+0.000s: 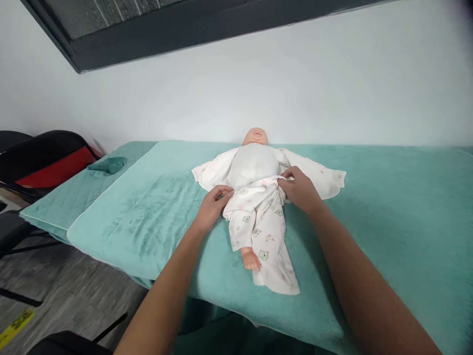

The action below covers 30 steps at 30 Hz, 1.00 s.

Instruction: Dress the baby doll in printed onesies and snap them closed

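A teal plush cover [388, 212] drapes the worktop [148, 212], wrinkled left of centre, and 1 pale edge line separates a left section [70, 202], which bears 1 small teal bundle [107, 165]. Near the middle, 1 doll [254, 165] lies face up, its white top [321, 177] spread to both sides, its printed trousers [269, 236] reaching towards the near edge.

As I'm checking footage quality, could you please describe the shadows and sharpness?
In the head view, the doll looks fairly sharp; a soft shadow darkens the green cover beside the right forearm; lettering on the yellow floor tape is blurred.
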Motion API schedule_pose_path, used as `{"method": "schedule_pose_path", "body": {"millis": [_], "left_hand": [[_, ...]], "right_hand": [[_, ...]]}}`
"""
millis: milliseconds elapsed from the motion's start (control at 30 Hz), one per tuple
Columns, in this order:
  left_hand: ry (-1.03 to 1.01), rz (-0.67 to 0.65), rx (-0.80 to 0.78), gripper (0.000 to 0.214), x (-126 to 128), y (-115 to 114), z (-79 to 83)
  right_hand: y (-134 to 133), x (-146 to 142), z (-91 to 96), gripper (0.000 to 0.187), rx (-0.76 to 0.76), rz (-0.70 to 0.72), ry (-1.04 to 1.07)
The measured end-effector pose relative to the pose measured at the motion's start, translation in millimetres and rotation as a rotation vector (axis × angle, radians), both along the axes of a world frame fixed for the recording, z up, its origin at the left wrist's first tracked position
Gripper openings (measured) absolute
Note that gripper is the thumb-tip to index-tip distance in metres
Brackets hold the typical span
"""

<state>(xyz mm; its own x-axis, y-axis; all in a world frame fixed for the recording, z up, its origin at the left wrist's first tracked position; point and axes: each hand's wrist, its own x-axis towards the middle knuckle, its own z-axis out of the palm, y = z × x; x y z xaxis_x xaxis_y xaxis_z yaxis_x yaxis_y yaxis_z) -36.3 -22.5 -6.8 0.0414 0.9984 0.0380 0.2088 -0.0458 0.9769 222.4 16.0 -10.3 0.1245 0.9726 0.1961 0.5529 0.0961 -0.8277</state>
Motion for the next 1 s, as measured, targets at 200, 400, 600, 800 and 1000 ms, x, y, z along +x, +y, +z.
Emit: {"method": "schedule_pose_path", "body": {"millis": [200,400,600,800,1000], "left_hand": [[0.019,-0.179,-0.138,0.023,-9.1,-29.6,7.8],[0.111,-0.045,-0.004,0.019,-5.8,-22.0,0.9],[-0.060,-0.144,0.064,0.017,-3.0,-5.1,-1.9],[-0.165,0.097,0.104,0.021,8.0,1.2,-5.0],[-0.159,0.295,0.162,0.022,20.5,15.5,4.8]], "right_hand": [[1.7,-0.9,-3.2,0.021,-0.260,0.057,0.157],[-8.9,9.3,7.5,0.031,-0.406,0.258,0.460],[-7.4,14.2,-0.7,0.040,-0.363,0.363,0.407],[2.6,1.9,-15.7,0.056,-0.179,0.195,0.333],[2.8,-2.0,-7.2,0.041,-0.093,0.151,0.450]]}}
